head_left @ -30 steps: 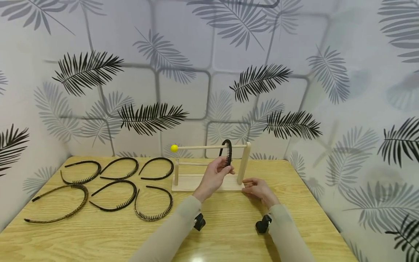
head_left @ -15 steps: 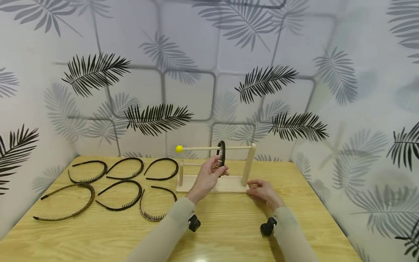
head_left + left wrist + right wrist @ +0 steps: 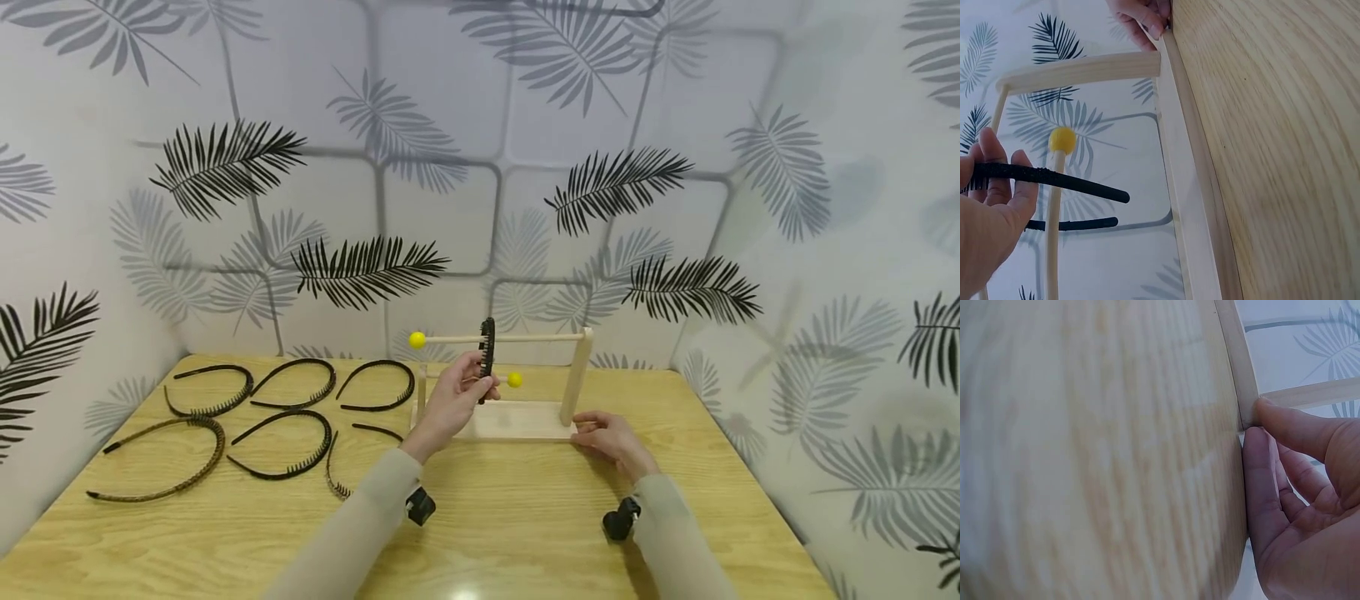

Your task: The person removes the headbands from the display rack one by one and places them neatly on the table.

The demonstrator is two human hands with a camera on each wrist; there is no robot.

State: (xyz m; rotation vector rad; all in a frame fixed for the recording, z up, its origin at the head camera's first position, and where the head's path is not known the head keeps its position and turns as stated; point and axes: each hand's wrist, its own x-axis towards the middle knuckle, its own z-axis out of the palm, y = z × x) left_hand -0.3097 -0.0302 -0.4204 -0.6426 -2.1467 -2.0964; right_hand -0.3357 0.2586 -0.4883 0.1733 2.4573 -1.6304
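Observation:
My left hand [image 3: 448, 404] pinches a black toothed headband [image 3: 487, 346] between thumb and fingers. The band stands upright, its top looped over the upper rod [image 3: 540, 337] of a wooden rack [image 3: 525, 419], left of the rod's middle. Its two ends [image 3: 1100, 190] pass either side of a lower rod [image 3: 1052, 237] in the left wrist view. A yellow ball [image 3: 417, 340] caps the upper rod's left end; another yellow ball [image 3: 515, 380] tips the lower rod. At the base's right end, my right hand [image 3: 611, 442] holds the corner with thumb and index fingertip [image 3: 1260, 439].
Several headbands lie on the left of the wooden table [image 3: 525, 517], including a brown braided one [image 3: 210, 450] and a black one [image 3: 322, 442]. My left forearm partly covers a toothed headband [image 3: 333, 475]. The patterned wall [image 3: 450, 208] stands close behind the table.
My left hand has slid the headband leftward along the upper rod, uncovering the lower rod's yellow ball. My right hand stays at the base's right end. The head view has shifted slightly.

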